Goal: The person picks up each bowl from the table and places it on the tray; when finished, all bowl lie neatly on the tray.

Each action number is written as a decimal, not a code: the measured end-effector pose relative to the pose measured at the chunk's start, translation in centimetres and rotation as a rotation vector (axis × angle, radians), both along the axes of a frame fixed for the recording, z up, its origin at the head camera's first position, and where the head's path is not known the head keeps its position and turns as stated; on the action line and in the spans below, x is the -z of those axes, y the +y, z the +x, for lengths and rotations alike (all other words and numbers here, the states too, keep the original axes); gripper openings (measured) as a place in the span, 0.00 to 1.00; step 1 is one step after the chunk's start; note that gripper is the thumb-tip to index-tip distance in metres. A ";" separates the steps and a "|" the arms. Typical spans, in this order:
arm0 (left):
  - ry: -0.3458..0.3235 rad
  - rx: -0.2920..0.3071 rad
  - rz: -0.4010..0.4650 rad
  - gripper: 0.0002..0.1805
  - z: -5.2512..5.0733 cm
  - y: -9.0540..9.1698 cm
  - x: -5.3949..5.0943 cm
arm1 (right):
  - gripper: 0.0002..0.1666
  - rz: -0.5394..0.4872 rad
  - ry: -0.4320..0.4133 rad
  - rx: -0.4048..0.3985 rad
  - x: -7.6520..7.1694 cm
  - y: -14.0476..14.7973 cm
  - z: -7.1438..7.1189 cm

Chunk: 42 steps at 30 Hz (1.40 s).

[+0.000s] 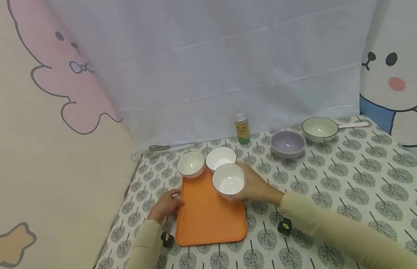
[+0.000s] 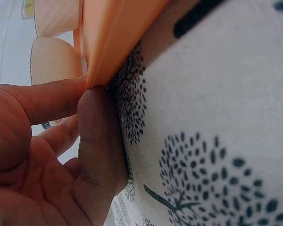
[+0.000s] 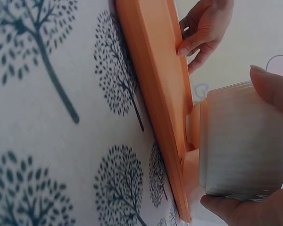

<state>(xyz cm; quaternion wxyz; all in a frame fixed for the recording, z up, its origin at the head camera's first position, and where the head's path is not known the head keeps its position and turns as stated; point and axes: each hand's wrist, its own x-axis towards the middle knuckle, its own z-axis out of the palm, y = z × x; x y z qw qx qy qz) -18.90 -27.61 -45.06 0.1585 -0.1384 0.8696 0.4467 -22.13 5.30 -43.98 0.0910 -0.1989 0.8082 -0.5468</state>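
My right hand (image 1: 250,184) grips a white bowl (image 1: 228,180) with a dark rim, its opening facing up, above the right part of an orange tray (image 1: 211,216). In the right wrist view, thumb and fingers hold the bowl (image 3: 247,141) from opposite sides. My left hand (image 1: 167,204) pinches the tray's left edge; the left wrist view shows the thumb and a finger of that hand (image 2: 61,141) on the tray's rim (image 2: 114,42). Two more white bowls, one on the left (image 1: 191,164) and one on the right (image 1: 221,157), stand at the tray's far end.
A yellow and green can (image 1: 242,129) stands near the back cloth. To the right are a purple bowl (image 1: 288,144) and a pale green bowl (image 1: 319,129), with a pink-handled utensil (image 1: 353,124) beside it. Whisks (image 1: 160,148) lie at the back left.
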 end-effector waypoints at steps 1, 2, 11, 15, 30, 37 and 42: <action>0.002 0.004 0.004 0.30 0.0 0.0 0.0 | 0.75 0.010 0.000 -0.002 0.1 -0.2 0.1; 0.001 0.000 0.006 0.30 0.1 0.0 0.1 | 0.75 0.019 -0.005 -0.002 0.1 -0.4 0.1; -0.002 -0.009 -0.013 0.29 0.1 0.1 -0.1 | 0.78 0.096 -0.002 0.019 0.5 -2.4 0.7; -0.002 -0.006 -0.018 0.29 0.1 0.1 -0.1 | 0.78 0.084 0.016 0.006 0.7 -3.2 0.9; 0.013 0.002 -0.028 0.29 0.2 0.1 -0.2 | 0.77 0.003 0.067 -0.066 2.3 -5.4 1.5; 0.004 -0.002 -0.026 0.30 0.0 0.2 -0.1 | 0.77 0.006 0.029 -0.087 2.3 -4.8 1.3; 0.000 0.005 -0.049 0.29 0.0 0.1 -0.1 | 0.70 0.042 -0.001 -0.128 2.4 -4.3 1.2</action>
